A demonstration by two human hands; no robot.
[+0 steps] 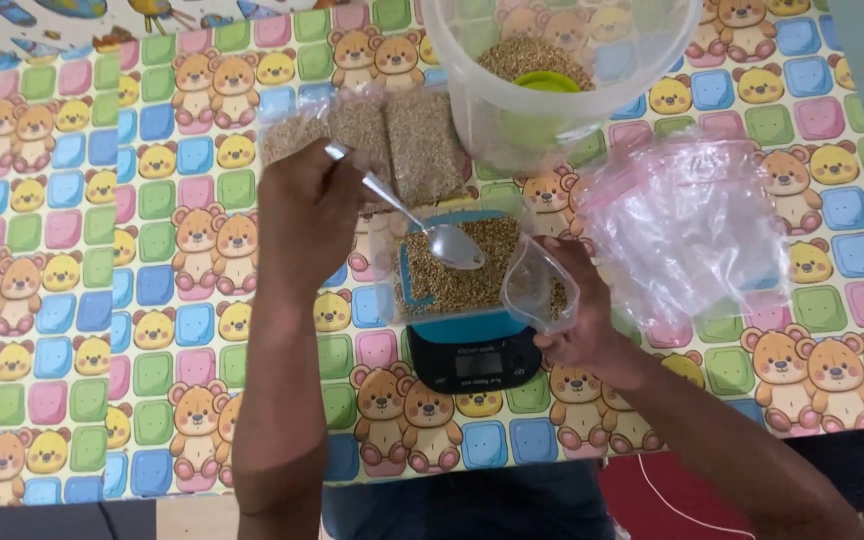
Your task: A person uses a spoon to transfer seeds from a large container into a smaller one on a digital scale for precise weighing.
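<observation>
Centrally, a clear plastic bag (pixel 472 265) partly filled with brown grain lies on a small kitchen scale (pixel 474 355), its mouth turned toward the person's right side. The bag is thin, soft film; it holds no shape of its own and is judged to sag or spill if its mouth is let go. The grain inside is loose and free-flowing, so the load shifts with any tilt. The best place to take hold appears to be the rim of the mouth, pinched on the film above the grain level.

The right hand (pixel 582 320) is closed on that rim, thumb and fingers pinching the film and keeping the mouth open. The left hand (pixel 307 215) is closed around the handle of a metal spoon (pixel 422 225); the spoon's bowl hangs just over the grain in the bag. Whether the bowl carries any grain cannot be told. The spoon is stiff and smooth, and is held at the far end of the handle.

The scale is dark with a teal top and a small display facing the person. Just beyond it lie filled grain packets (pixel 372 135), flat and side by side. A large clear tub (pixel 562 80) stands past them, holding more grain and a green scoop (pixel 545 82). To the right of the scale lies a loose heap of empty clear bags (pixel 692 225). Everything rests on the bench, which is covered by a mat (pixel 72 300) printed with bears and coloured squares.
</observation>
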